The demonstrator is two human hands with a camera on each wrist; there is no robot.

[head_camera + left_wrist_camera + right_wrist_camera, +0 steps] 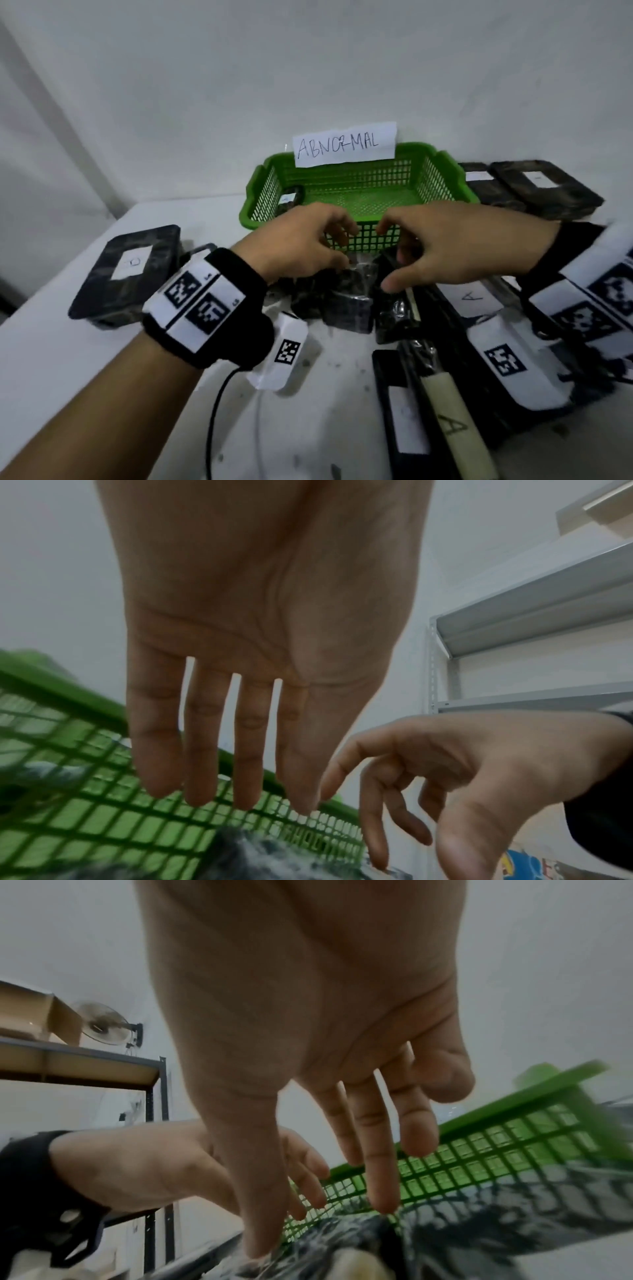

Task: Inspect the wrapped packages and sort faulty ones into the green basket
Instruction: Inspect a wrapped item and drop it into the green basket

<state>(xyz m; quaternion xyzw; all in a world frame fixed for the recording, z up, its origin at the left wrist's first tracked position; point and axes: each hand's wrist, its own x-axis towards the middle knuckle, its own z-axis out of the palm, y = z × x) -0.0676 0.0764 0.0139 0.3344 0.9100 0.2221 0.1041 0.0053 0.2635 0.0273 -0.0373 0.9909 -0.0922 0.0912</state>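
Observation:
The green basket (pixel 455 178) with an "ABNORMAL" paper label stands at the back of the white table; one black wrapped package (pixel 290 200) lies in its left end. Just in front of it is a heap of black film-wrapped packages (pixel 346 301). My left hand (pixel 337 251) and right hand (pixel 390 257) hover side by side over that heap, at the basket's front wall (pixel 103 818). The left wrist view shows my left fingers (pixel 205 750) straight and holding nothing. My right fingers (pixel 373 1150) are spread; the thumb tip reaches down to the film of a package (pixel 514 1218).
A flat wrapped package (pixel 130 274) with a white label lies at the left. Two more (pixel 541 188) sit behind the basket's right end. Packages marked "A" (pixel 469 298) crowd the right side and the front (pixel 411 421). Metal shelving (pixel 531 610) stands nearby.

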